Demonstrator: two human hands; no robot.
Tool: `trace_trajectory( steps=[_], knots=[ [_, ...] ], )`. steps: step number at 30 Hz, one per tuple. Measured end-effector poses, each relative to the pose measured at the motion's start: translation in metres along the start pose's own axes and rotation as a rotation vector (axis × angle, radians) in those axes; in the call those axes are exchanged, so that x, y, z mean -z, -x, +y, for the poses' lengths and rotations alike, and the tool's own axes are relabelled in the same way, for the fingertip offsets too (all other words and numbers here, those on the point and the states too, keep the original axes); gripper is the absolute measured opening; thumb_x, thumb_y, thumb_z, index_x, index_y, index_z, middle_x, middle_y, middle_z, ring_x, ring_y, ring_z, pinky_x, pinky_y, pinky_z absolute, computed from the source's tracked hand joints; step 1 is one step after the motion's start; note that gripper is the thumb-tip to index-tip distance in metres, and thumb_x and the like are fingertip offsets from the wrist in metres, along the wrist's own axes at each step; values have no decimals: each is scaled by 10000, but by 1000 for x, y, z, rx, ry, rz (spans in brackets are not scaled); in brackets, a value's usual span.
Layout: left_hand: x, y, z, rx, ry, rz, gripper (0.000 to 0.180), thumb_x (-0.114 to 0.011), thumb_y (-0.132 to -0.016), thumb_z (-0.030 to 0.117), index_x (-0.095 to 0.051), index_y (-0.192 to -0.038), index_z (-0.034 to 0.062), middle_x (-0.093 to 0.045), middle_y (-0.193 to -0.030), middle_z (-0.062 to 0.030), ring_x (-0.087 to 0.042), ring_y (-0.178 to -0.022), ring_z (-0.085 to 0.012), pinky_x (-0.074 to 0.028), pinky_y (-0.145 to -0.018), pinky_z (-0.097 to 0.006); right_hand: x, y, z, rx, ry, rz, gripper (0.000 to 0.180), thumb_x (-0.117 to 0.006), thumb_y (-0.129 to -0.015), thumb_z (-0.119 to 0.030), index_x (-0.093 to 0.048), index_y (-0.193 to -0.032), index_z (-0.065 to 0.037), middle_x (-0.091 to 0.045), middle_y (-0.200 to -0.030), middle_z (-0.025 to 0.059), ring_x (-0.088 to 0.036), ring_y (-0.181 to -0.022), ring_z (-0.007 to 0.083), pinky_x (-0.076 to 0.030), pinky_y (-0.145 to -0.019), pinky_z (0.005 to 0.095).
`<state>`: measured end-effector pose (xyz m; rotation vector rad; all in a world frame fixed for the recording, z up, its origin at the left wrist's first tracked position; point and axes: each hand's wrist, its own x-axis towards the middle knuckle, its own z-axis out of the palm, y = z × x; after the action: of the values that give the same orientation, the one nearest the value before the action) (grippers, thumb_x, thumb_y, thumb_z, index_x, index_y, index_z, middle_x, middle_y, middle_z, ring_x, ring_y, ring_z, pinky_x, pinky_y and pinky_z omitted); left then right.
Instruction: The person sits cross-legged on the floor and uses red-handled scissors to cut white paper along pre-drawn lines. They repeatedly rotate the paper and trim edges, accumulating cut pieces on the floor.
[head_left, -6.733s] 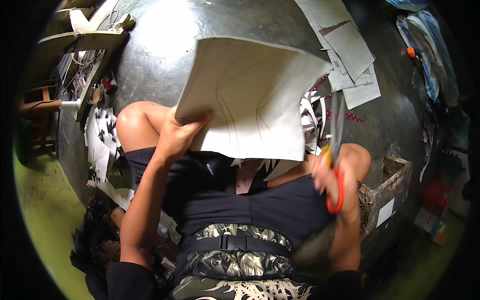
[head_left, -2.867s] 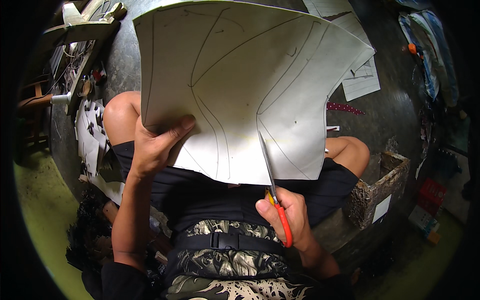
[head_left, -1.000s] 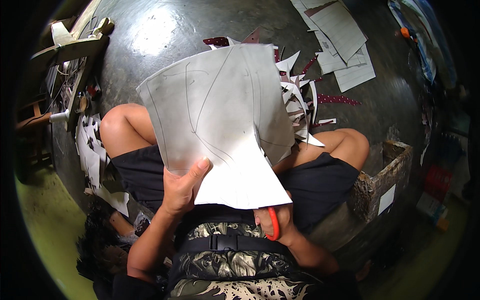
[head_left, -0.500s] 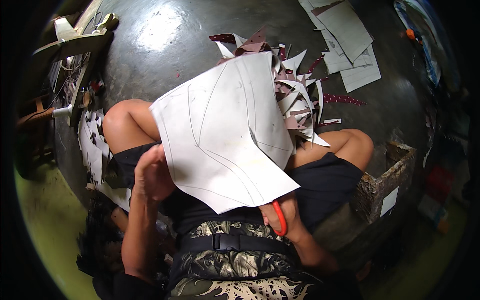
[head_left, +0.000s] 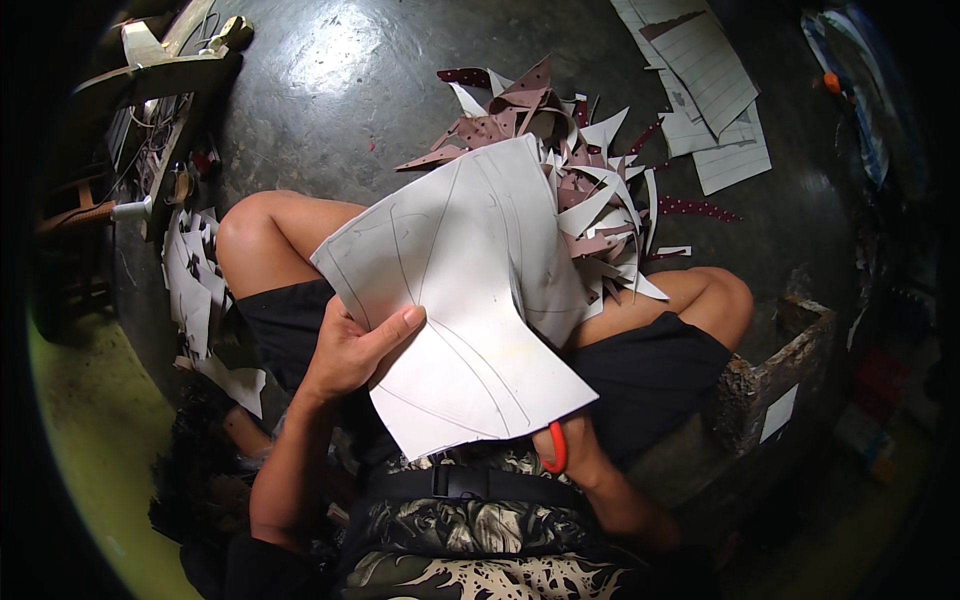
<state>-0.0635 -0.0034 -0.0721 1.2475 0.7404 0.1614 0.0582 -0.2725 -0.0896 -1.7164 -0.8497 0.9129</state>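
A large white sheet [head_left: 450, 240], marked with curved pencil lines, spreads over my lap. It bends along a crease or cut near its middle right. My left hand [head_left: 355, 350] grips the sheet's left edge, thumb on top and fingers underneath. At the sheet's lower right corner, my right hand [head_left: 572, 450] is partly covered by it. An orange loop handle [head_left: 557, 447], like that of scissors, shows around this hand; any blades are hidden beneath the sheet.
Beyond the sheet lies a heap of white, mauve and dotted maroon offcuts [head_left: 600, 190]. Flat patterned pieces [head_left: 715, 100] rest at the far right. A rough box [head_left: 765, 375] stands by my right knee; more white scraps [head_left: 195, 285] and a wooden frame [head_left: 150, 130] are at left.
My left hand has moved up and right onto the sheet, its thumb now pressing on top. The sheet's left part has bent inward and its lower edge has dropped slightly.
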Motion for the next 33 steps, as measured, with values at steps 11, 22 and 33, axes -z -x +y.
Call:
trace_trajectory(
  steps=[11, 22, 33],
  knots=[
    [-10, 9, -15, 72, 145, -2, 374, -724, -990, 87, -593, -1315, -44, -673, -1168, -65, -619, -1060, -137, -503, -937, -293, -14, 33, 24, 9, 166, -94, 421, -754, -807, -194, -639, -1169, -11, -641, -1142, 222, -604, -1085, 436, -496, -965, 513],
    [-9, 6, -10, 124, 169, -20, 401, -730, -978, 68, -578, -1334, -39, -670, -1182, -65, -625, -1060, -130, -512, -920, -283, -3, -9, -15, 68, 14, 77, 393, -726, -790, -192, -636, -1105, 25, -659, -872, 177, -638, -773, 363, -545, -754, 388],
    [3, 5, 11, 80, 67, -107, 430, -758, -959, 105, -589, -1328, -37, -673, -1172, -60, -616, -1060, -124, -499, -925, -287, -4, -48, -42, -290, -323, 53, 441, -689, -946, -367, -608, -1098, 39, -702, -922, 126, -677, -828, 185, -539, -746, 348]
  ],
)
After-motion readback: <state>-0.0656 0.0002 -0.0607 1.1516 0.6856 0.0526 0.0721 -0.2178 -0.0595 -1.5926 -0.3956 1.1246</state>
